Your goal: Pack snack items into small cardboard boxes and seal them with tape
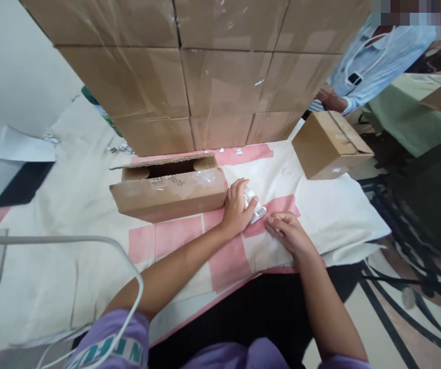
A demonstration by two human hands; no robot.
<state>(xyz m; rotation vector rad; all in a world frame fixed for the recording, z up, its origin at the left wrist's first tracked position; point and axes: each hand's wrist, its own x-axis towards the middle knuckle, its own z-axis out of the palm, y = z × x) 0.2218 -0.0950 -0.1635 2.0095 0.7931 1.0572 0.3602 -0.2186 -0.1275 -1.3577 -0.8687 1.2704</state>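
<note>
My left hand (pixel 237 207) is curled around a small white plastic part (pixel 253 204) on the cream and pink cloth (pixel 174 241). Its fingers wrap the piece from the left. My right hand (pixel 285 231) rests just to the right of it with the fingers bent and pinched together on the cloth; what they hold, if anything, is hidden. An open cardboard box (pixel 168 192) lies on its side right beside my left hand, with clear plastic showing at its mouth.
A tall stack of taped cardboard boxes (pixel 205 72) stands behind. A small closed box (pixel 330 143) sits at the right, and another person in a light blue shirt (pixel 374 56) is beyond it. A white cable (pixel 89 241) crosses the lower left.
</note>
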